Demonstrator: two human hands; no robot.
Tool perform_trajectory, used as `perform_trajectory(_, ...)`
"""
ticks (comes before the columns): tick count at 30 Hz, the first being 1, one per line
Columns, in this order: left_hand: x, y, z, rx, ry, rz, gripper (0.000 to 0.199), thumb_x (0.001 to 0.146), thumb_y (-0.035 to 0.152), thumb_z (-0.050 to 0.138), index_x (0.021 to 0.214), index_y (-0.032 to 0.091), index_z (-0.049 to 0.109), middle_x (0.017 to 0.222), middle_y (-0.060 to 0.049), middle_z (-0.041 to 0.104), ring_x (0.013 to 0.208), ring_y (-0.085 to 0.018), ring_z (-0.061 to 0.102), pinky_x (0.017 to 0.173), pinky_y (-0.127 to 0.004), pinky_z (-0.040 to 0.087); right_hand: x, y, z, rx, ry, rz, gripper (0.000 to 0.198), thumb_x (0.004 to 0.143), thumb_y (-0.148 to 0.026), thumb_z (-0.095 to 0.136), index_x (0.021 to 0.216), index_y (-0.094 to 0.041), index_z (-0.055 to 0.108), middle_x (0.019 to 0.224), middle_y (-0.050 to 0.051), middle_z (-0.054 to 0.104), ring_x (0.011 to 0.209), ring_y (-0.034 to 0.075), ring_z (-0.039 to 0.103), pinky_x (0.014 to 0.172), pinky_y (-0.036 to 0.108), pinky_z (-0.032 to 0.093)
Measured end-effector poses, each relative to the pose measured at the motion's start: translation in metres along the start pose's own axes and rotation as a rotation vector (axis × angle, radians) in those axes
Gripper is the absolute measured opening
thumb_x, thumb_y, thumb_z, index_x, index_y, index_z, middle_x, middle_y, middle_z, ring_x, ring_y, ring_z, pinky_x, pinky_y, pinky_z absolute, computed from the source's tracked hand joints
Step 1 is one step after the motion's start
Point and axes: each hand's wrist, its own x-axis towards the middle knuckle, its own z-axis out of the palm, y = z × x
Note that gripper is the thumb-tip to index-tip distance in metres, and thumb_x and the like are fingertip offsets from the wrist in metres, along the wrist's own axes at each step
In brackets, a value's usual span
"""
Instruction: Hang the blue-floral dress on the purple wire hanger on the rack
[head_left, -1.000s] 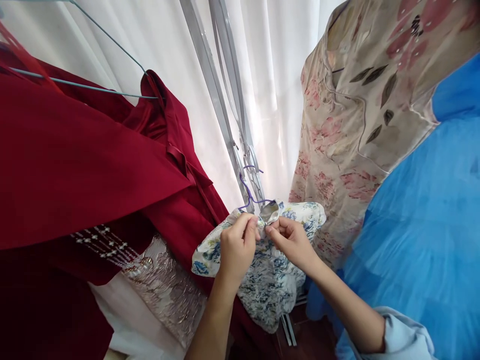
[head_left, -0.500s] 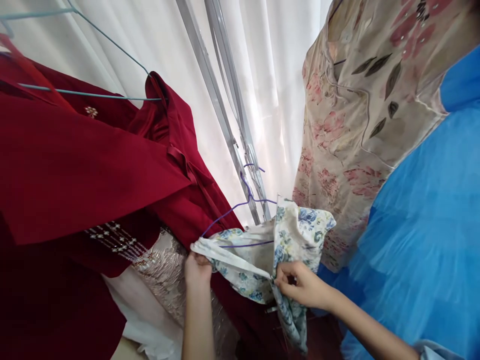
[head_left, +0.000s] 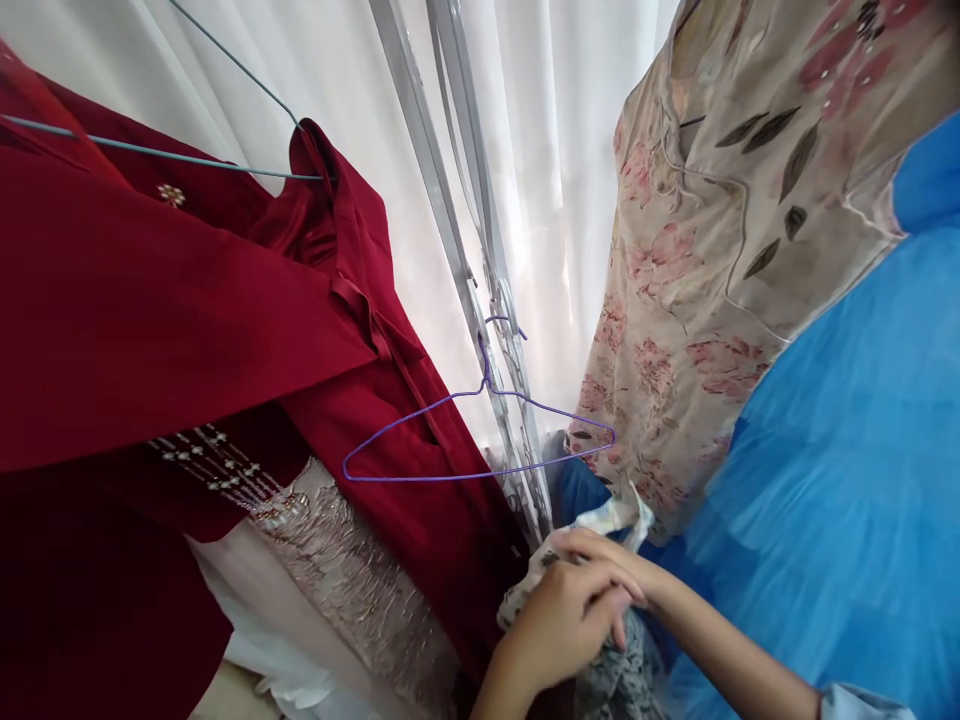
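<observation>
A bare purple wire hanger (head_left: 420,479) hangs by its hook from the grey metal stand. Below it, the white garment with a blue floral print (head_left: 626,655) is bunched up, its lower part hanging down. My left hand (head_left: 555,620) has crossed to the right and overlaps my right hand; its fingers are curled against the cloth. My right hand (head_left: 607,560) is closed on the garment's upper part. Some fingertips are hidden where the hands overlap, and motion smears the cloth.
A dark red dress (head_left: 172,330) with beading hangs at left on a teal hanger (head_left: 202,157). Grey metal poles (head_left: 431,150) stand before a white curtain (head_left: 555,180). At right hang a beige floral dress (head_left: 667,300) and a blue ruffled tulle dress (head_left: 847,420).
The floral garment has come off the purple hanger and moved down, bunching up. My left hand has moved right from the hanger's left end to meet my right hand.
</observation>
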Motion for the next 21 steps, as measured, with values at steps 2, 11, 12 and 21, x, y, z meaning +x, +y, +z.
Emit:
perform_trajectory(2, -0.001, 0.007, -0.001, 0.082, 0.055, 0.049, 0.021, 0.093, 0.024, 0.054, 0.105, 0.023, 0.071, 0.077, -0.002, 0.069, 0.086, -0.019, 0.066, 0.093, -0.031, 0.048, -0.008, 0.008, 0.000, 0.002, -0.019, 0.059, 0.018, 0.080, -0.031, 0.060, 0.064, -0.022, 0.060, 0.071, 0.001, 0.060, 0.071, 0.020, 0.057, 0.064, 0.031, 0.047)
perform_trajectory(11, -0.016, -0.072, -0.018, -0.157, -0.145, -0.182, 0.056, 0.087, 0.061, 0.058, 0.115, 0.014, 0.069, 0.110, -0.010, 0.069, 0.108, -0.030, 0.061, 0.097, -0.041, 0.047, -0.029, -0.055, -0.041, -0.224, -0.547, 0.068, 0.011, 0.074, -0.016, 0.053, 0.064, -0.015, 0.057, 0.061, -0.005, 0.045, 0.058, 0.010, 0.040, 0.055, 0.021, 0.034)
perform_trajectory(12, -0.023, -0.083, -0.018, -0.147, -0.091, -0.244, 0.060, 0.084, 0.063, 0.061, 0.118, 0.014, 0.068, 0.114, -0.011, 0.068, 0.111, -0.031, 0.059, 0.099, -0.042, 0.045, -0.029, -0.067, -0.051, -0.267, -0.493, 0.026, 0.012, 0.075, -0.015, 0.052, 0.066, -0.015, 0.059, 0.062, -0.004, 0.047, 0.060, 0.010, 0.042, 0.057, 0.021, 0.035)
perform_trajectory(21, -0.056, -0.070, -0.064, 0.169, 0.301, -0.298, 0.045, 0.085, 0.060, 0.057, 0.098, 0.020, 0.073, 0.088, -0.006, 0.067, 0.091, -0.025, 0.057, 0.087, -0.033, 0.047, -0.017, -0.116, -0.164, -0.547, 0.297, -0.192, 0.023, 0.081, -0.019, 0.056, 0.059, -0.013, 0.062, 0.062, 0.004, 0.060, 0.060, 0.014, 0.053, 0.057, 0.025, 0.040)
